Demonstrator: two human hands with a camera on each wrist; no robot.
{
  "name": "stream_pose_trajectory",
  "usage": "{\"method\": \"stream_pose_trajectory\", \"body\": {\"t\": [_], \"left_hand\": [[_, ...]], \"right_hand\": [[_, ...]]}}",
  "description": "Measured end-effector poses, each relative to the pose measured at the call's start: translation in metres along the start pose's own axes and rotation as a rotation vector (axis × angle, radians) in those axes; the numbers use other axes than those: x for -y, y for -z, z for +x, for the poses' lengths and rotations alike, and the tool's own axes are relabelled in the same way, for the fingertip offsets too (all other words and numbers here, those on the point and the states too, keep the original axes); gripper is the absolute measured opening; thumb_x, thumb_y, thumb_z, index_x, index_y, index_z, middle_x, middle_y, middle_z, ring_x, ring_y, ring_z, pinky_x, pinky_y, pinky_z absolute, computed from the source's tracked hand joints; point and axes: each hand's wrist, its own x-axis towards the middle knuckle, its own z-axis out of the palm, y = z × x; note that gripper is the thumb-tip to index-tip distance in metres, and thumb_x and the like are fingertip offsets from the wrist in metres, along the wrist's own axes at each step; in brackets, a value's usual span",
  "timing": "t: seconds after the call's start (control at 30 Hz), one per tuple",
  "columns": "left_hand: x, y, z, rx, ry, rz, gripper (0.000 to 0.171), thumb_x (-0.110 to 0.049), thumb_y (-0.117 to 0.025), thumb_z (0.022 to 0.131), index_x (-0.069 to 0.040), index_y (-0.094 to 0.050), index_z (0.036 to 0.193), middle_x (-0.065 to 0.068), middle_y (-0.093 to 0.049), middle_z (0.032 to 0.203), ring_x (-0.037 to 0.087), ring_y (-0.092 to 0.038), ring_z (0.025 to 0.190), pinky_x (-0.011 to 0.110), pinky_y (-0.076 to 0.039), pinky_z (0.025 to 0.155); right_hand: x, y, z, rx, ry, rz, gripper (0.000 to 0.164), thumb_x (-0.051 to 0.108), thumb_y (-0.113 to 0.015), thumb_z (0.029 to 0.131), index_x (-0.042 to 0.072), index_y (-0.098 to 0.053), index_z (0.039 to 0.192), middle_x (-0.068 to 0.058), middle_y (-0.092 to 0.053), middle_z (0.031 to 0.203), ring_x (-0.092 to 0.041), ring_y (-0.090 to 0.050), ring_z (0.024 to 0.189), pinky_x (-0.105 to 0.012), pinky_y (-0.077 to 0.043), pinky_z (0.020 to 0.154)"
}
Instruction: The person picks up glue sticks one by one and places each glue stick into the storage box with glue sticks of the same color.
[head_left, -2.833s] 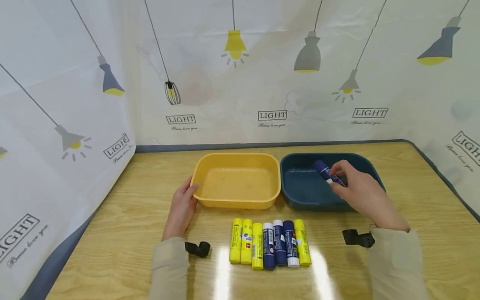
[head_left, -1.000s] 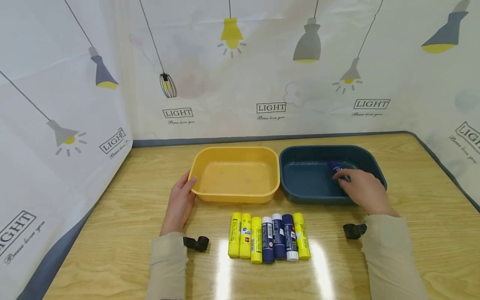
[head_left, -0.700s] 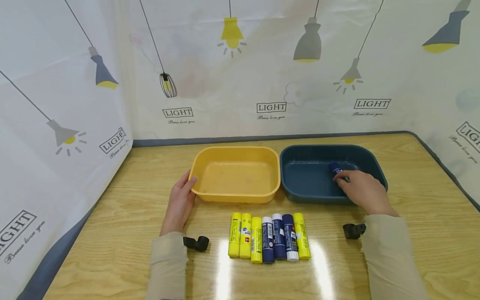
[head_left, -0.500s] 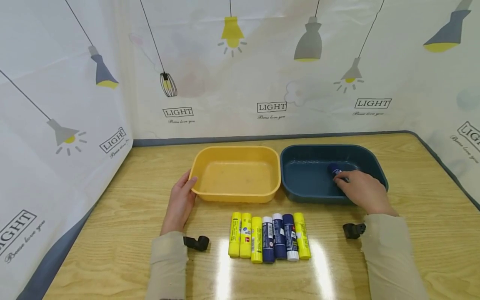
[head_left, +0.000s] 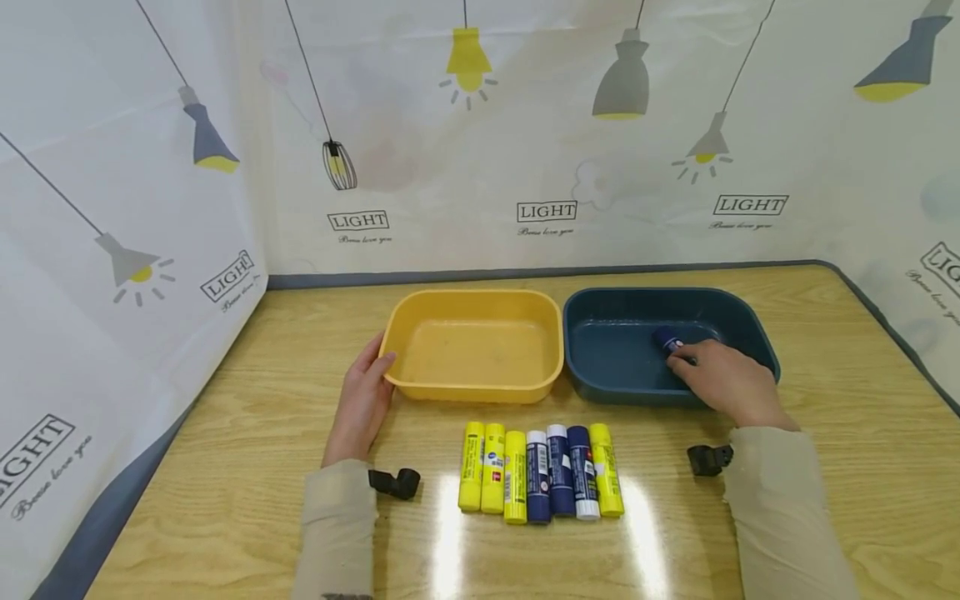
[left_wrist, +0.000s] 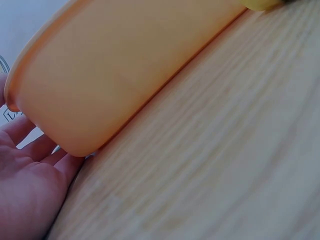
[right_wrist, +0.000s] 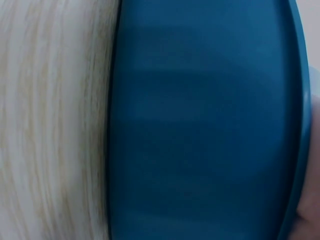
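Observation:
My left hand (head_left: 362,408) grips the left end of the yellow bin (head_left: 480,354), its thumb over the rim. The left wrist view shows the fingers against the bin's outer wall (left_wrist: 105,75). Inside the dark blue bin (head_left: 611,358), my right hand (head_left: 726,379) pinches a navy glue stick (head_left: 666,339). One end of that stick sticks out past the fingers, low near the bin's floor; the rest is hidden by the hand. In the right wrist view the blue bin's outer wall (right_wrist: 200,125) covers the fingertips, and only part of the hand (right_wrist: 307,200) shows.
Several glue sticks lie side by side in front of the bins: yellow ones (head_left: 492,468) and navy-and-white ones (head_left: 559,471). The two bins stand next to each other on the wooden table (head_left: 247,467). A lamp-printed sheet (head_left: 450,167) hangs behind and at both sides.
My right hand has lowered the navy glue stick from above the blue bin to near its floor, then stayed almost still. The left hand keeps its hold on the yellow bin.

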Motion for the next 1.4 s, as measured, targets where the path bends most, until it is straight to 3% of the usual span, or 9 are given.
{"method": "stream_pose_trajectory", "body": {"t": [0.4,1.13,1.4], "left_hand": [[-0.0014,-0.0015,-0.002,0.038,0.007,0.0,0.05,0.0,-0.038,0.093,-0.011,-0.027,0.141,0.002,-0.024,0.144,0.023,-0.026,0.13,0.038,-0.02,0.105],[-0.0035,0.0002,-0.0023,0.05,-0.003,0.011,0.048,-0.002,-0.04,0.094,-0.011,-0.03,0.14,0.002,-0.026,0.143,0.023,-0.028,0.129,0.039,-0.021,0.104],[-0.0036,-0.0002,-0.0028,0.049,-0.002,0.015,0.048,-0.004,-0.041,0.094,-0.012,-0.03,0.14,0.002,-0.027,0.143,0.022,-0.028,0.129,0.038,-0.022,0.104]], "right_hand": [[-0.001,0.0016,-0.0013,0.016,-0.018,0.008,0.052,0.043,-0.039,0.092,0.006,-0.052,0.125,-0.028,-0.043,0.126,-0.046,-0.044,0.106,-0.058,-0.041,0.069],[0.0014,0.0043,-0.0016,-0.103,0.008,0.097,0.041,0.033,-0.045,0.092,0.005,-0.057,0.118,-0.026,-0.047,0.122,-0.046,-0.04,0.111,-0.061,-0.036,0.08],[0.001,0.0072,-0.0047,-0.144,0.024,0.123,0.041,0.035,-0.045,0.092,0.003,-0.059,0.113,-0.026,-0.051,0.116,-0.043,-0.046,0.104,-0.056,-0.039,0.078]]}}
